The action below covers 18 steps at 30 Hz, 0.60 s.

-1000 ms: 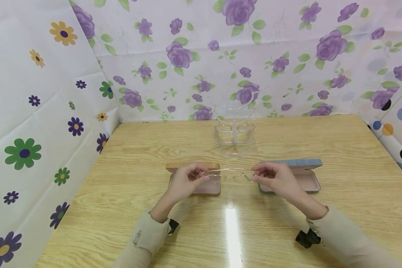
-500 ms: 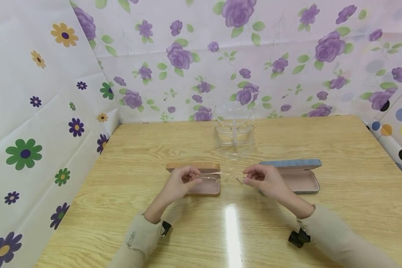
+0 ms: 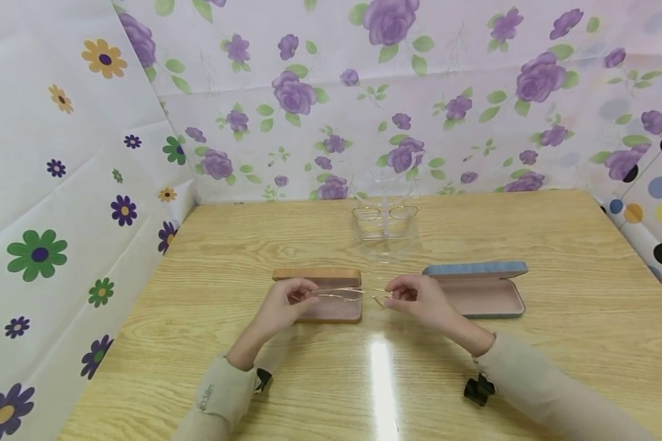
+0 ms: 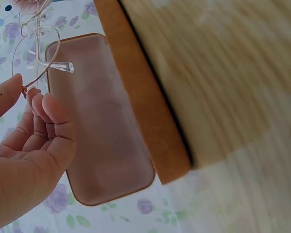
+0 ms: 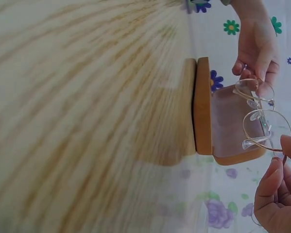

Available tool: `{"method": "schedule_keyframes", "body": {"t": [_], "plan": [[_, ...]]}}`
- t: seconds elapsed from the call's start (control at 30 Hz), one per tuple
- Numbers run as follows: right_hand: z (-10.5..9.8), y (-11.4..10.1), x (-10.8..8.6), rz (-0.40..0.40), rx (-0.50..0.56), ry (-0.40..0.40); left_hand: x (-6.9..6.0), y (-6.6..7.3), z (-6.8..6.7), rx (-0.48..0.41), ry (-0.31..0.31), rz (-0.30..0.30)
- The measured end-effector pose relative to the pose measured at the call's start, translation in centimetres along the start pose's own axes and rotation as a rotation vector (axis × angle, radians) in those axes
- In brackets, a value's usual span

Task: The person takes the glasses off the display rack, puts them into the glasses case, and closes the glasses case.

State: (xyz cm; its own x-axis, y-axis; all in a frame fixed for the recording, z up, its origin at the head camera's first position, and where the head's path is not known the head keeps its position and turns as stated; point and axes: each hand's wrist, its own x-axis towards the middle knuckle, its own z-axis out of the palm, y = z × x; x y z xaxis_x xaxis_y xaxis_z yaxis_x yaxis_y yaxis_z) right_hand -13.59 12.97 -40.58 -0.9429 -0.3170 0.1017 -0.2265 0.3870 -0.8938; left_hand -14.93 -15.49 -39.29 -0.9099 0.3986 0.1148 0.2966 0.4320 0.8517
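A pair of eyeglasses with thin gold rims hangs between my hands, over the right part of an open orange glasses case. My left hand pinches one end of the frame between thumb and fingers. At the other end, my right hand pinches the hinge corner. Clear temple tips show behind the lenses in the right wrist view, so the temples look folded in. The pinkish inside of the orange case holds nothing in the left wrist view. My left hand covers part of this case in the head view.
An open blue glasses case lies to the right, partly behind my right hand. Farther back stands a clear display stand bearing another pair of eyeglasses. Flowered cloth walls border the wooden table at the back and left.
Both hands have moved left with the eyeglasses, from between the two cases to over the orange case. More of the blue case shows now.
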Motion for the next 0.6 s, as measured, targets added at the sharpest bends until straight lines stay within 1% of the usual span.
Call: {"method": "schedule_keyframes", "body": {"t": [0.1, 0.2, 0.27, 0.33, 0.4, 0.5, 0.6], "plan": [[0.4, 0.1, 0.2, -0.006, -0.026, -0.007, -0.2, 0.3, -0.2, 0.014, -0.002, -0.029], [0.8, 0.1, 0.6, -0.024, -0.044, -0.013, -0.6, 0.9, -0.6, 0.022, -0.001, -0.041], [1.1, 0.1, 0.9, -0.043, -0.045, -0.014, -0.7, 1.0, -0.8, 0.022, 0.001, -0.05], [1.4, 0.0, 1.1, -0.044, -0.039, -0.015, -0.8, 0.6, -1.0, 0.027, 0.005, -0.059], [1.7, 0.0, 1.4, -0.033, -0.037, -0.013, -0.8, -0.2, -1.2, 0.031, 0.012, -0.072], [2.2, -0.1, 1.9, -0.004, -0.049, -0.017, -0.7, -1.0, -1.5, 0.048, 0.02, -0.071], [2.7, -0.1, 2.4, 0.016, -0.063, -0.018, -0.8, -1.6, -1.9, 0.068, 0.026, -0.071]]}}
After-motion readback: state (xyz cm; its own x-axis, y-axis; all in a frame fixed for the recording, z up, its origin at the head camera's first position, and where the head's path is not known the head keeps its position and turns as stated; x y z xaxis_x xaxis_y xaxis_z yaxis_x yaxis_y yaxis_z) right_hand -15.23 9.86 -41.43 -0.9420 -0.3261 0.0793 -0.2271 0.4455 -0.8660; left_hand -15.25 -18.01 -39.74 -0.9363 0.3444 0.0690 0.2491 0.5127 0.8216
